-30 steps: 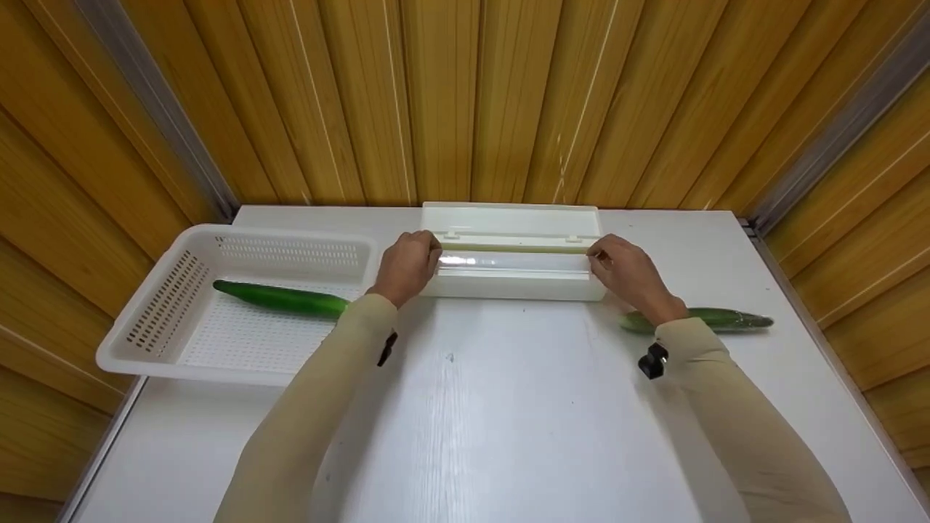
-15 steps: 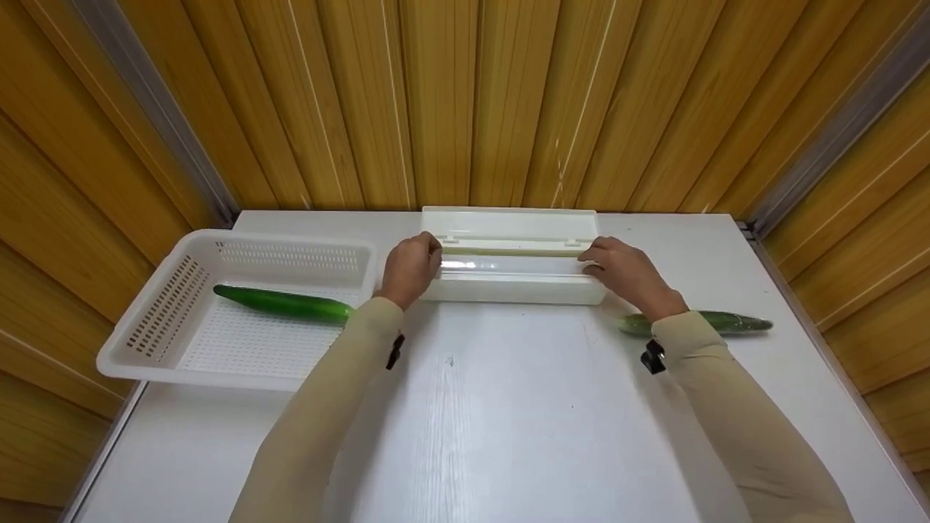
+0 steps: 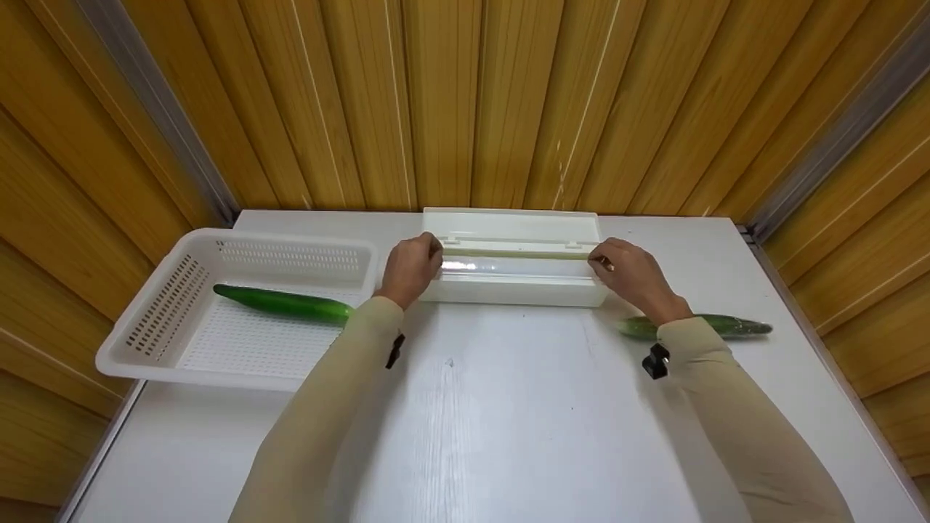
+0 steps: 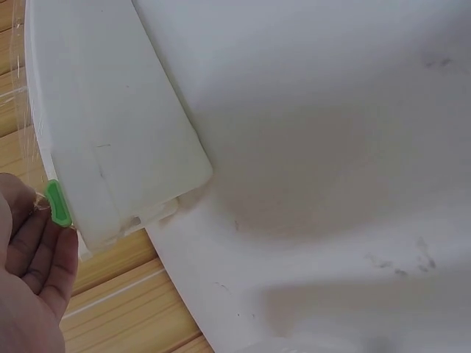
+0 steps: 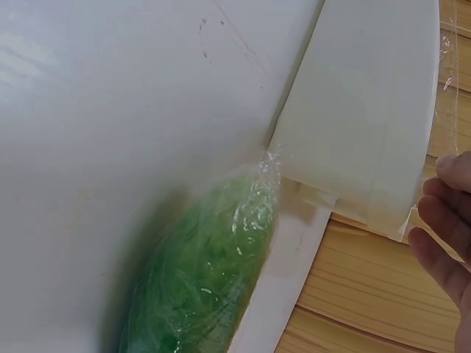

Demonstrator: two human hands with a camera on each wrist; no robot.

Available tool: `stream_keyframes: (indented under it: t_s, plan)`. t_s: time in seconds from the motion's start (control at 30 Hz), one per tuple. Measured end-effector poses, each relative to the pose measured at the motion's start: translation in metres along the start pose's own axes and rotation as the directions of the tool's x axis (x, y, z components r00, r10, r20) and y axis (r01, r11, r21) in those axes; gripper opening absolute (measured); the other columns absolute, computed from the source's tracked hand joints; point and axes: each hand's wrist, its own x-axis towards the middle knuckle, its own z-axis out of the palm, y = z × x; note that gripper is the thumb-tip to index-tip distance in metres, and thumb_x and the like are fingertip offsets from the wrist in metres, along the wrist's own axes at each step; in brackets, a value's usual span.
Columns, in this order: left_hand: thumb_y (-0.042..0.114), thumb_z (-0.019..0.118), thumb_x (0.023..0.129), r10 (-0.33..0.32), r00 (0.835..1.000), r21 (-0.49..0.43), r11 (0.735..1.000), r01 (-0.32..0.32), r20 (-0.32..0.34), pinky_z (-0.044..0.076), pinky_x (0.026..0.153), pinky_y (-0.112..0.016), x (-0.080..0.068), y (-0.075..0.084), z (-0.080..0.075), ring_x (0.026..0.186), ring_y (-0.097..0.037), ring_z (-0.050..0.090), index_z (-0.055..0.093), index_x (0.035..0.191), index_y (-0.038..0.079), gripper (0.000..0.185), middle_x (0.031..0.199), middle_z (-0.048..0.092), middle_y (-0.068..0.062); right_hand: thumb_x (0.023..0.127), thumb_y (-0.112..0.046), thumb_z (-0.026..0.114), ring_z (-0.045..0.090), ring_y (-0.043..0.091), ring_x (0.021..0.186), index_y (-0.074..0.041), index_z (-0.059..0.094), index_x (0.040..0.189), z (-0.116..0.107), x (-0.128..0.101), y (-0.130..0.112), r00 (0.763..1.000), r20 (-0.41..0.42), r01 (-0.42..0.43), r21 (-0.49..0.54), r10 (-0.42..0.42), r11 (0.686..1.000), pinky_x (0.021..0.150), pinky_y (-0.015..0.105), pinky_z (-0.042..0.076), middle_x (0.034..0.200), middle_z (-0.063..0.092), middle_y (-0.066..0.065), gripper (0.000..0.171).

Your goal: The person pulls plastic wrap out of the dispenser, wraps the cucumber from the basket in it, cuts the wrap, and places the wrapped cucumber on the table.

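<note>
So both hands pinch the cling film: left hand (image 3: 408, 269) and right hand (image 3: 631, 274) at either end of the open wrap dispenser (image 3: 514, 285) by the table's (image 3: 508, 414) far edge.

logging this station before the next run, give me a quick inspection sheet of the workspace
surface: white table, faint scuffs.
job's things: white cling film dispenser, lid open, film roll showing.
clutter: bare cucumber in white basket; wrapped cucumber on the table by the right arm.
hands: left hand at the dispenser's left end, right hand at its right end; each grip seems to pinch the film edge.
cables: nothing seen.
surroundings: wooden slat walls.
</note>
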Motion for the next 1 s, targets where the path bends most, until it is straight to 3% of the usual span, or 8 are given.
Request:
stream_keyframes:
  t_s: [0.37,0.7,1.0]
  plan:
    - [0.001,0.072,0.1,0.024,1.0,0.014,1.0,-0.024,0.015,0.057,0.088,-0.037,0.0003,-0.0003,-0.0009,0.099,-0.025,0.069,0.078,0.112,0.002,0.013,0.104,0.076,-0.011,0.097,0.002,0.074,0.072,0.031,0.084,0.003,0.073,0.103,0.0021,-0.0016,0.0001,0.998,-0.002,-0.058,0.058,0.058,0.997,0.073,0.048,0.06,0.097,0.072,0.017,0.006]
    - [-0.001,0.072,0.1,0.151,0.986,0.047,0.988,-0.147,-0.072,0.058,0.09,-0.038,-0.0038,-0.0044,-0.0041,0.102,-0.029,0.069,0.081,0.107,0.002,0.012,0.103,0.076,-0.012,0.099,0.003,0.071,0.069,0.032,0.088,0.003,0.07,0.105,0.0012,-0.0013,-0.0022,0.998,-0.024,-0.048,0.054,0.049,0.997,0.075,0.049,0.058,0.099,0.07,0.018,0.006]
    - [-0.002,0.068,0.102,0.193,0.979,0.052,0.98,-0.19,-0.066,0.058,0.089,-0.036,-0.0056,-0.0051,-0.0049,0.102,-0.029,0.066,0.077,0.107,0.002,0.011,0.104,0.073,-0.011,0.103,0.0,0.068,0.067,0.033,0.088,0.005,0.066,0.109,0.0002,-0.0043,-0.0034,0.996,-0.037,-0.077,0.076,0.08,0.994,0.074,0.048,0.056,0.098,0.069,0.019,0.008]
